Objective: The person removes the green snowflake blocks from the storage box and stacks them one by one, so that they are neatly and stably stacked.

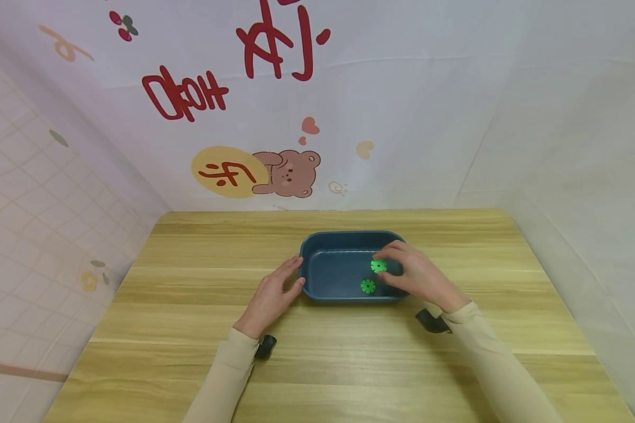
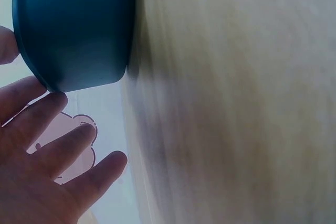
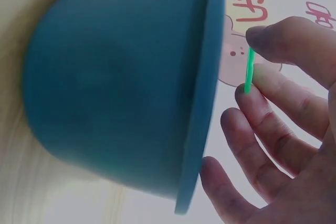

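A dark blue oblong basin (image 1: 328, 276) stands on the wooden table. My left hand (image 1: 272, 296) is at its left end, with thumb and fingertips at the rim; in the left wrist view the fingers (image 2: 63, 150) are spread and fairly straight. Over the basin's right part, my right hand (image 1: 415, 275) pinches a bright green notched disc (image 1: 378, 266) between thumb and fingers. This pinched disc (image 3: 249, 71) shows edge-on above the rim in the right wrist view. A second green notched disc (image 1: 367, 286) lies inside, near the front wall.
Wooden table (image 1: 344, 364) surrounds the basin. Behind stands a pale cloth wall (image 1: 413, 106) printed with a bear and red characters, with more cloth at both sides. Black wrist mounts (image 1: 432, 321) sit below each hand.
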A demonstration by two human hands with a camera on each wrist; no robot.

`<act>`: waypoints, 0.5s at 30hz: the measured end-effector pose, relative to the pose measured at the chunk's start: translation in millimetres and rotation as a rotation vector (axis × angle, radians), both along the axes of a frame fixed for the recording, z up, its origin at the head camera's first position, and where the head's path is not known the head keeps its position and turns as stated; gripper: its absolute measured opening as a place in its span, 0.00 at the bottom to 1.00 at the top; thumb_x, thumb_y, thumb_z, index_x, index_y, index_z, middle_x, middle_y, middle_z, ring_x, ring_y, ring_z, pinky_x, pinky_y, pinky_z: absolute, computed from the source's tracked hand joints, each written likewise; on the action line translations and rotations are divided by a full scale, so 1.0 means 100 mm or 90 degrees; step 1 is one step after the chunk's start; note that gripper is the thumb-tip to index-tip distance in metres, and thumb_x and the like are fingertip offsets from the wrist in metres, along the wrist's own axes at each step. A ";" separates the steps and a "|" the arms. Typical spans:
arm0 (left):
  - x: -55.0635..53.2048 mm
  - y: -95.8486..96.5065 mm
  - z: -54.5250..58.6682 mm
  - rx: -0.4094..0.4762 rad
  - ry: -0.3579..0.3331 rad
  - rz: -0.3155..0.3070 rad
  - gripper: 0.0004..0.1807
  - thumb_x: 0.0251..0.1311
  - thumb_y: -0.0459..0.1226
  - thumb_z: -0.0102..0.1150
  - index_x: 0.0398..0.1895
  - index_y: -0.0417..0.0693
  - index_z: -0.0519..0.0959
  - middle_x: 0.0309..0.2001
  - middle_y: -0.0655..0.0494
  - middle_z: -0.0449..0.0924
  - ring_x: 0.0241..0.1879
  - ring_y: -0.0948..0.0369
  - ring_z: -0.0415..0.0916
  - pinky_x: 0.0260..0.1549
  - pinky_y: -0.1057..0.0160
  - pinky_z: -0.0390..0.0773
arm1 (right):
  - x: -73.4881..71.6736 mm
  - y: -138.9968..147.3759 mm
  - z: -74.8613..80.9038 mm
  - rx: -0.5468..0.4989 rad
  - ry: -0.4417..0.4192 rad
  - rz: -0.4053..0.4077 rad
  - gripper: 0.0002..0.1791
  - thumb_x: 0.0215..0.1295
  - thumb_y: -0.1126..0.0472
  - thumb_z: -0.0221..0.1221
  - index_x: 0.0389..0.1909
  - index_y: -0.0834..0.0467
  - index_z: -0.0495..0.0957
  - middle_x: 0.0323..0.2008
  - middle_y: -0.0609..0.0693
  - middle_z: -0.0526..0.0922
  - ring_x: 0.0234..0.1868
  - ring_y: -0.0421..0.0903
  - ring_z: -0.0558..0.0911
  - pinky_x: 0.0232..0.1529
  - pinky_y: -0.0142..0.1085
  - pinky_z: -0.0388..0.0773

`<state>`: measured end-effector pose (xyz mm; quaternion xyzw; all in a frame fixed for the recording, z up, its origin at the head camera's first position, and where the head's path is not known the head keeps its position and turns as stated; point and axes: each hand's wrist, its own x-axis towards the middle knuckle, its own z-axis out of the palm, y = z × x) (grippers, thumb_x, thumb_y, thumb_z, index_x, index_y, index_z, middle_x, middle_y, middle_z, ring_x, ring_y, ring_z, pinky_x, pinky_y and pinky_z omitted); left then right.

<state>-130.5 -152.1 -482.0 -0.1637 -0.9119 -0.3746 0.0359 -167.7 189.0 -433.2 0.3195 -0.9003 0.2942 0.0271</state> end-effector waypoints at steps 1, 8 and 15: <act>0.00 0.00 0.00 0.000 0.001 0.000 0.28 0.69 0.43 0.55 0.71 0.48 0.66 0.71 0.58 0.61 0.70 0.58 0.56 0.66 0.52 0.60 | 0.01 0.01 0.00 -0.001 0.002 -0.002 0.19 0.60 0.53 0.67 0.51 0.52 0.81 0.48 0.42 0.76 0.46 0.42 0.77 0.45 0.41 0.78; 0.00 0.00 0.00 0.004 0.004 -0.002 0.28 0.69 0.43 0.55 0.71 0.48 0.66 0.71 0.57 0.62 0.70 0.57 0.57 0.66 0.52 0.60 | 0.03 0.10 0.02 -0.009 0.021 -0.010 0.19 0.59 0.55 0.68 0.51 0.55 0.81 0.49 0.45 0.78 0.49 0.48 0.79 0.48 0.46 0.77; 0.00 0.00 0.00 0.003 0.003 -0.004 0.28 0.69 0.43 0.56 0.71 0.49 0.66 0.71 0.55 0.62 0.70 0.55 0.57 0.66 0.51 0.60 | 0.03 0.18 0.00 -0.020 0.043 -0.016 0.19 0.58 0.59 0.68 0.50 0.55 0.81 0.48 0.45 0.79 0.49 0.48 0.78 0.49 0.47 0.76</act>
